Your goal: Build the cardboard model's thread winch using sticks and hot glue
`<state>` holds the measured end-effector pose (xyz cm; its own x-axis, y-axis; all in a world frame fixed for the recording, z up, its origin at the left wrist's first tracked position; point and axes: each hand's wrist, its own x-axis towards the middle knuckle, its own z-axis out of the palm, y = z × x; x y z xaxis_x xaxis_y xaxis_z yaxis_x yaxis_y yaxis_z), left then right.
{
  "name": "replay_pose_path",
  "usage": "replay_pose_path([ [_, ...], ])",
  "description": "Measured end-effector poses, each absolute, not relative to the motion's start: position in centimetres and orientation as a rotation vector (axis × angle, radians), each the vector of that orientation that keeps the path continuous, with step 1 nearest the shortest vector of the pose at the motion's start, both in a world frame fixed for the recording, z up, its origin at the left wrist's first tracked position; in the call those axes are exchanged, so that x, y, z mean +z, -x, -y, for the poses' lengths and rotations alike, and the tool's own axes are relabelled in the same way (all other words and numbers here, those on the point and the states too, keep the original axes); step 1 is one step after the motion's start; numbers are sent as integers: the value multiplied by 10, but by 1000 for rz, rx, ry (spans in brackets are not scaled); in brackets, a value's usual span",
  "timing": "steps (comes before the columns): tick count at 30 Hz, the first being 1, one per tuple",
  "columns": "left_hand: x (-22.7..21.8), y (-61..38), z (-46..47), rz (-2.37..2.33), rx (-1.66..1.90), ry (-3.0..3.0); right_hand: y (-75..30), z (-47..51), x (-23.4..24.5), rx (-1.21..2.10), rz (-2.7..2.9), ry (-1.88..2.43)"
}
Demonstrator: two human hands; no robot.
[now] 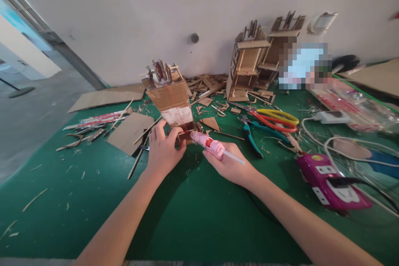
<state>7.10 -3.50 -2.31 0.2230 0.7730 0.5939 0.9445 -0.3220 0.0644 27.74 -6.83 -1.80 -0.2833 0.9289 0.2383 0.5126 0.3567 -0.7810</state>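
Observation:
A small cardboard model point(171, 96) with sticks poking out of its top stands on the green table point(193, 216). My left hand point(162, 150) is closed on the model's lower front corner, fingers pinching its base. My right hand point(230, 165) grips a pink glue gun point(208, 144). The gun's nozzle points left and touches the bottom of the model. A clear glue stick juts out of the gun's rear toward the right.
Two taller cardboard models point(249, 64) stand against the wall among scraps. Pliers and cutters point(270, 122) lie right of my hands. A purple power strip point(330, 181) with cables sits at the right. Cardboard sheets point(131, 132) and sticks lie left.

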Motion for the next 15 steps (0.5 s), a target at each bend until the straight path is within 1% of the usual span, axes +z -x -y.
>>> replay_pose_path([
  [6, -20, -68, 36, 1596, -751, 2181, -278, 69, -17, 792, 1900, 1242],
  [15, -16, -66, 39, 1584, -840, 2235, -278, 69, -16, 777, 1916, 1238],
])
